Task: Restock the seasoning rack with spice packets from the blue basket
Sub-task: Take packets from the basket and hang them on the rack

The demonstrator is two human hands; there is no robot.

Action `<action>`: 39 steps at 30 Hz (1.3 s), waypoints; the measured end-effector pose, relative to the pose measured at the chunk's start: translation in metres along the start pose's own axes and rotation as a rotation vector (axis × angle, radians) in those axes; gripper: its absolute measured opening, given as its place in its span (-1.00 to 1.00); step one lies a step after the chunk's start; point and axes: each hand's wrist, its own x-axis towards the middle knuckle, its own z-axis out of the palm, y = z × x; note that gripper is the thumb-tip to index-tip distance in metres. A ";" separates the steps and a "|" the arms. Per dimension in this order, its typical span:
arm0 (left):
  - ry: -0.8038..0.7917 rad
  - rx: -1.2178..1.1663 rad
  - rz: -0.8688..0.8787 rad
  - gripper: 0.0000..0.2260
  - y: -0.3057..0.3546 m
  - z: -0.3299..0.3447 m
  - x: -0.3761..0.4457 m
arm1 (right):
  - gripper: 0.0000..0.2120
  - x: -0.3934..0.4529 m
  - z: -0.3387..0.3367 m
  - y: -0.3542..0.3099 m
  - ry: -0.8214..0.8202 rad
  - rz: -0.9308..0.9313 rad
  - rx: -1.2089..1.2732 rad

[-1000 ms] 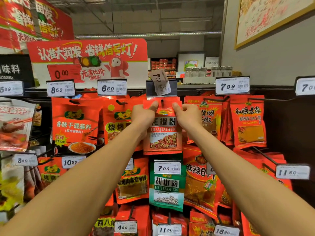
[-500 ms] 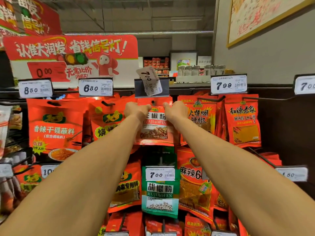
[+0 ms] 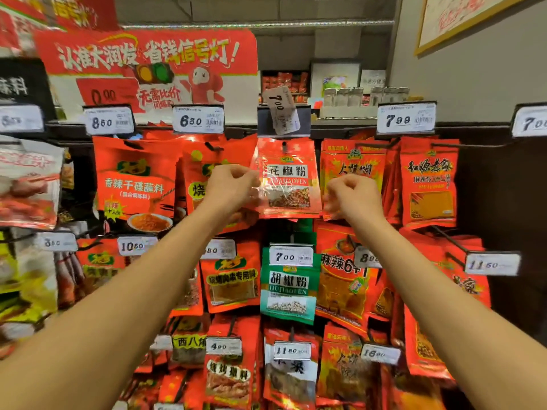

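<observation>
packet: red HUAJIAOFEN packet [image 3: 288, 179], 花椒粉 printed above the Latin text, hangs on the top-row peg [image 3: 284, 147] at centre, peg through its hang hole
left hand: left hand [image 3: 231, 184] at the packet's left edge, fingers curled, fingertips on or just at the edge; pinch or mere touch, cannot tell (blur)
right hand: right hand [image 3: 353, 196] just beside the packet's lower right corner, fingers loosely curled; contact with it or with the packet behind, cannot tell
tag above: loose price tag [image 3: 281, 112] reading 7.00, tilted, clipped in the dark holder over that peg
top-row tags: 8.50 [image 3: 109, 122], 6.30 [image 3: 198, 120], 7.99 [image 3: 406, 119]
left neighbour: red packet 香辣干碟蘸料 [image 3: 134, 184], under the 8.50 tag
right neighbours: red packet with yellow blurred lettering [image 3: 355, 161]; further right, red packet 红源老家 [image 3: 429, 184]
row below: green HUJIAOFEN packet [image 3: 288, 291], 胡椒粉, directly under the held one, its tag 7.00 [image 3: 291, 256]
also below: red 麻辣 packet [image 3: 340, 279] to the right of the green one; tags 10.50 [image 3: 134, 246] and 11.50 [image 3: 491, 264]
bottom row: tags 4.90 [image 3: 223, 346], 11.50 [image 3: 291, 350], 16.90 [image 3: 380, 353]
sign: red promo board [image 3: 148, 60], 省钱信号灯, traffic-light graphic, above the rack at left
</observation>
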 end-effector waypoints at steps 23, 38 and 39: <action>-0.116 -0.132 -1.142 -0.89 -0.386 -0.016 -0.336 | -0.83 -0.373 0.014 0.333 -0.332 1.067 -0.008; -0.185 0.131 -1.507 -0.95 -0.764 0.017 -0.508 | -0.71 -0.607 0.079 0.683 -0.441 1.331 -0.524; -0.225 0.125 -1.517 -0.93 -0.789 0.021 -0.517 | -0.73 -0.620 0.086 0.705 -0.463 1.309 -0.567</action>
